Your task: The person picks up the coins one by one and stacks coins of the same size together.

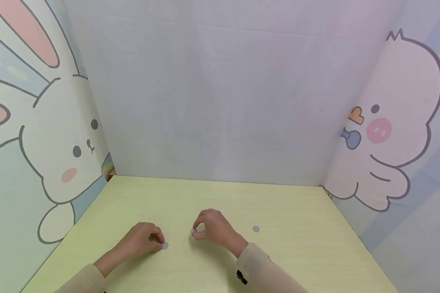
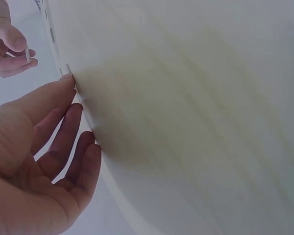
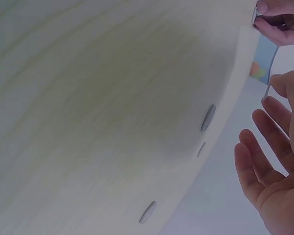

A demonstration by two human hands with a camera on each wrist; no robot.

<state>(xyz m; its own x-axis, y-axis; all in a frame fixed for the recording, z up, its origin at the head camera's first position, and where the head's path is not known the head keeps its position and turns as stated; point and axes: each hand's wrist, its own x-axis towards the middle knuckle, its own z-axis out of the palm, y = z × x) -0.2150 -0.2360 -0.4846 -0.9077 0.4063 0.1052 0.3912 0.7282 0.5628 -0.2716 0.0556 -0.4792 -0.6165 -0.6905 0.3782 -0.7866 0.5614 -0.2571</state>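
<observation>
My right hand [image 1: 214, 228] pinches a small thin grey disc [image 1: 193, 231], coin-like, between thumb and index finger. It is raised off the tabletop; in the right wrist view the disc [image 3: 267, 90] shows edge-on. To the left, my left hand [image 1: 141, 240] holds a second grey disc [image 1: 165, 245] at its thumb and fingertips, close to the table surface. In the left wrist view that disc [image 2: 69, 71] stands at the fingertips, partly hidden. Another grey disc [image 1: 256, 228] lies flat on the table, right of my right hand.
The pale yellow wood-grained table [image 1: 297, 252] meets a plain whitish curtain [image 1: 220, 101] at the back. Cartoon-printed panels [image 1: 399, 134] flank both sides. In the right wrist view, three discs, including this grey one [image 3: 208, 117], lie on the tabletop.
</observation>
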